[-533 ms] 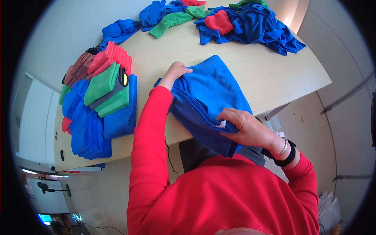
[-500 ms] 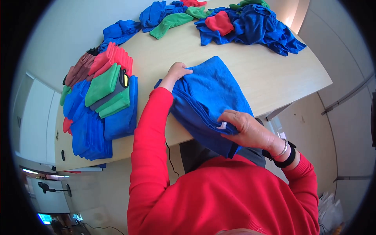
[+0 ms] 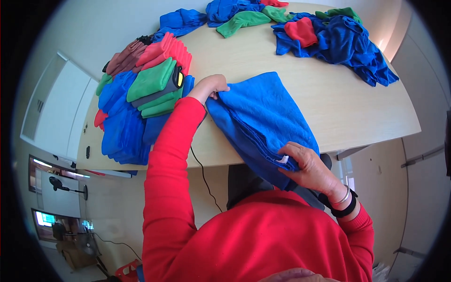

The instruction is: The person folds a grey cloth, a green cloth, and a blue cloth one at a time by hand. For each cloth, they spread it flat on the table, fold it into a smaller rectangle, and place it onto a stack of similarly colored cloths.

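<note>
A folded blue towel (image 3: 270,110) hangs between my hands, its far part over the table and its near end past the table's front edge. My left hand (image 3: 213,88) pinches its far left corner, fingers curled round the cloth. At the near right end my right hand (image 3: 307,167) grips the layered edge, thumb and forefinger on either side of it, close to a small white tag (image 3: 283,160). Several fabric layers show along the towel's left side. A metal bangle and a black band circle my right wrist.
Stacks of folded cloths stand at the table's left: red (image 3: 167,52), green (image 3: 151,80), brown (image 3: 126,57) and blue (image 3: 123,138). Loose blue cloths (image 3: 345,42) lie heaped at the far right, and more (image 3: 181,19) at the back. A black cable (image 3: 203,171) hangs at the front edge.
The head view has shifted, so the table and stacks sit differently in the picture. Both hands keep their hold on the towel, which is drawn a little straighter at its far left corner.
</note>
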Motion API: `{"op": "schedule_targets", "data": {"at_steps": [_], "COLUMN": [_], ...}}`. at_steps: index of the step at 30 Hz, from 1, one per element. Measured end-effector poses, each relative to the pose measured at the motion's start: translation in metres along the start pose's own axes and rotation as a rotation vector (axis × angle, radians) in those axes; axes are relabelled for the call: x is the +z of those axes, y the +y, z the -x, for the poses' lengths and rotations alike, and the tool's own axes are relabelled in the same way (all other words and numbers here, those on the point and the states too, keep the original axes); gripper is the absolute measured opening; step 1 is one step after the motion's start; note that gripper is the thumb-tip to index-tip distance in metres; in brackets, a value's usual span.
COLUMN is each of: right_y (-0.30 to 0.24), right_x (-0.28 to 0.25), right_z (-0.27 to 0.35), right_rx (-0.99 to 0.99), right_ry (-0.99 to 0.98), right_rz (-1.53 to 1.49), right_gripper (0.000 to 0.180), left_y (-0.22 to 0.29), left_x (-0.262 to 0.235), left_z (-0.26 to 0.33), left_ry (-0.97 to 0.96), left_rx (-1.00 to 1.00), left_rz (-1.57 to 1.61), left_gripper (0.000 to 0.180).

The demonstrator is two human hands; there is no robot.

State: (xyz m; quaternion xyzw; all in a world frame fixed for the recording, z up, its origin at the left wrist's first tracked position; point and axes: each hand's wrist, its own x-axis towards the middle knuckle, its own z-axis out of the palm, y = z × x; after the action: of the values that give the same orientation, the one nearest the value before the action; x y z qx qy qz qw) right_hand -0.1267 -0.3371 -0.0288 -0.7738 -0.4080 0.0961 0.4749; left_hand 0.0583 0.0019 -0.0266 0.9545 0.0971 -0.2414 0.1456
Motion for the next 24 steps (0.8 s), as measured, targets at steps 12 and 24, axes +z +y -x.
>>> {"op": "schedule_targets", "data": {"at_steps": [12,24], "right_y": [0.006,0.054], "right_x": [0.000,-0.213], "right_z": [0.019,0.020], "right_rx": [0.078,-0.047], "right_ry": [0.078,0.660], "right_rz": [0.012,0.187], "right_gripper": [0.035,0.047], "left_y": [-0.030,0.026], "left_x": [0.013,-0.115], "left_z": [0.049,0.137], "left_ry": [-0.155,0.460], "left_rx": [0.072,0.335], "left_rz": [-0.026,0.895], "left_gripper": [0.054,0.029]}}
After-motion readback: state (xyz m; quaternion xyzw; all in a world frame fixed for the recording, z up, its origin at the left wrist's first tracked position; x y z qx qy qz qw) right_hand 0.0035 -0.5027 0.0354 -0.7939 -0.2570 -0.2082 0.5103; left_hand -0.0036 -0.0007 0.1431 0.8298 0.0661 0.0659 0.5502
